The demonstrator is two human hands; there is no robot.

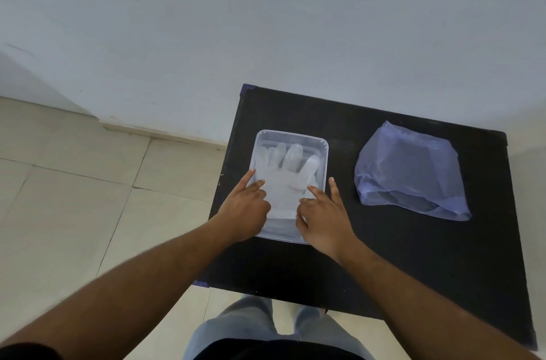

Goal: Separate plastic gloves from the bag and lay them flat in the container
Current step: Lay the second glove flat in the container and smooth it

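A clear rectangular plastic container (295, 135) sits on the left part of a black table (384, 256). Clear plastic gloves (288, 179) lie flat inside it, fingers pointing away from me. My left hand (245, 209) rests at the container's left side, with index and middle fingertips pressing on the glove. At the right side is my right hand (325, 218); some of its fingertips touch the glove and one finger lies along the rim. Neither hand grips anything. To the right lies a translucent bluish plastic bag (410, 173), its mouth towards me.
The small table stands against a pale wall (266, 20). Beige tiled floor (74, 197) lies to the left and below. My legs (266, 330) stand at the table's near edge.
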